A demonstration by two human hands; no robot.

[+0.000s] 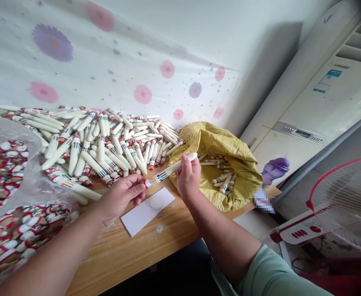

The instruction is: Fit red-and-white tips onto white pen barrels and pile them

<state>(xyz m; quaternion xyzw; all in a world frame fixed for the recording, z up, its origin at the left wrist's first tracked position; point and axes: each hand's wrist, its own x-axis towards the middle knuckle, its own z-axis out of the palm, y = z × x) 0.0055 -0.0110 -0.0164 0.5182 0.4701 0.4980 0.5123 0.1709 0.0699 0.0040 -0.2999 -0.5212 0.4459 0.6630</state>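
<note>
My right hand (188,174) grips a white multicolour pen (172,169) by its barrel, tilted with its slider end down towards the left. My left hand (126,195) pinches a small red-and-white pen topper (147,183) between thumb and finger. The topper is right by the slider end of the pen; whether the two touch I cannot tell. Just below both hands a white card (134,220) lies on the wooden table (131,263), with a round whitish patch (156,202) on it.
Behind my hands a large heap of similar pens (102,144) spreads against a flowered sheet (115,61). On the left are clear plastic bags (45,181) of red, white and brown toppers (20,234). An open yellow sack (245,172) with pens stands right. A fan (347,205) is beyond the edge.
</note>
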